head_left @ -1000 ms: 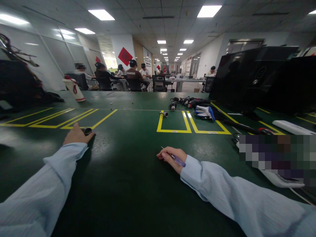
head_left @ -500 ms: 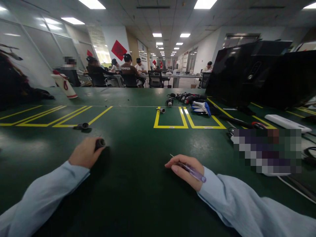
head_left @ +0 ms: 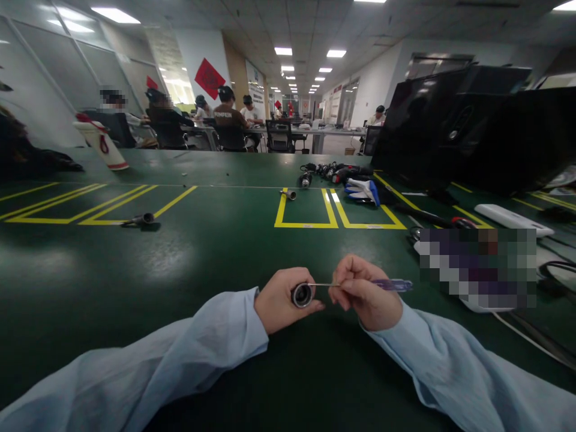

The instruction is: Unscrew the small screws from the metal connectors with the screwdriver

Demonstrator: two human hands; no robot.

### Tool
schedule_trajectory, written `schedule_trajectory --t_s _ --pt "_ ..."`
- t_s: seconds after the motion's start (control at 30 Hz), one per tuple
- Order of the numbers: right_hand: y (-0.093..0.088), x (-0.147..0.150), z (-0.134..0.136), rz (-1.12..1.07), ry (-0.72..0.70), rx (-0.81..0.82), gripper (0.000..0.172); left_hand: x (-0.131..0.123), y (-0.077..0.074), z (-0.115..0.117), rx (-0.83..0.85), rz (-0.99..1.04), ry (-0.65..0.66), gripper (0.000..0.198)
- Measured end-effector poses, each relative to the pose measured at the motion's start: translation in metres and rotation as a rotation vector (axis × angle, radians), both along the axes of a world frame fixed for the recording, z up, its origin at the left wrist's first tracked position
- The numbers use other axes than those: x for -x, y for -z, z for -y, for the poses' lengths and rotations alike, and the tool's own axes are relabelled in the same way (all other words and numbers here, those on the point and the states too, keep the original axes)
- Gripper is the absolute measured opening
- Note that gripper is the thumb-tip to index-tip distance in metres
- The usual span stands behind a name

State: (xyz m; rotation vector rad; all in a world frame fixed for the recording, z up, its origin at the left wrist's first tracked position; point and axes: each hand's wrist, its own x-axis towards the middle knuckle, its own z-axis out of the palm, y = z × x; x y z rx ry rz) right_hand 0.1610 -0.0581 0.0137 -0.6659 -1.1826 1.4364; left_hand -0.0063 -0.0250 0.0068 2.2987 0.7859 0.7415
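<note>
My left hand [head_left: 284, 294] is wrapped round a dark cylindrical part [head_left: 302, 294], whose hollow end has a metal rim and faces me. In my right hand [head_left: 366, 291] is a small screwdriver [head_left: 392, 285] with a see-through purple handle, pinched near the front. Its thin shaft points left, and its tip is at the top edge of the cylindrical part; whether they touch I cannot tell. A similar dark part [head_left: 146, 219] lies on the green table [head_left: 216, 240] to the left. Another small metal-ended part [head_left: 290, 195] rests farther back.
Back right on the table are black cables [head_left: 333, 171], a blue-and-white glove [head_left: 362, 191] and a black monitor [head_left: 432, 126]. A white power strip [head_left: 513, 219] lies at right. A white cup [head_left: 102, 143] stands back left. Yellow tape [head_left: 306, 225] marks rectangles. Several people sit beyond.
My left hand has carried the cylindrical part right, to the middle, and its open end now faces me. My right hand has turned the screwdriver so that its shaft points left at the part.
</note>
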Motion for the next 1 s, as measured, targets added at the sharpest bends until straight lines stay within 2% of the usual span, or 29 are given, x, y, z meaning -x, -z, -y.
schedule_trajectory --t_s 0.1,0.23,0.3,0.37,0.5,0.6,0.7,0.83,0.9,0.93,1.0 --pt "0.001 0.000 0.008 0.280 0.034 -0.121 0.007 -0.005 0.004 -0.003 -0.024 0.015 0.008 0.021" --pt "-0.001 0.006 0.023 0.668 0.237 -0.485 0.015 -0.006 0.005 -0.001 -0.074 0.008 0.030 0.014" --pt "-0.001 0.008 0.027 0.751 0.263 -0.575 0.017 -0.005 0.003 0.001 -0.088 0.001 0.035 0.011" --pt "0.000 0.009 0.027 0.707 0.222 -0.471 0.015 -0.005 0.001 0.003 -0.105 -0.006 0.044 0.010" --pt "0.004 0.010 0.015 0.342 0.074 -0.018 0.007 -0.005 -0.001 0.003 -0.115 -0.016 0.053 0.011" --pt "0.008 0.011 0.006 0.128 0.006 0.130 0.003 -0.005 0.000 0.002 -0.114 -0.020 0.041 0.010" --pt "0.009 0.010 0.008 0.117 0.000 0.113 0.003 -0.004 0.003 0.001 -0.125 -0.016 0.031 0.009" --pt "0.006 0.009 0.021 0.473 0.143 -0.215 0.009 -0.004 0.005 0.002 -0.159 -0.018 -0.006 0.008" --pt "0.005 0.010 0.025 0.578 0.179 -0.307 0.012 -0.004 0.005 0.003 -0.174 -0.032 -0.018 0.008" --pt "0.005 0.010 0.026 0.566 0.171 -0.287 0.012 -0.003 0.005 0.003 -0.179 -0.033 -0.019 0.008" --pt "0.007 0.012 0.023 0.435 0.116 -0.145 0.010 -0.003 0.005 0.003 -0.181 -0.016 -0.015 0.008"
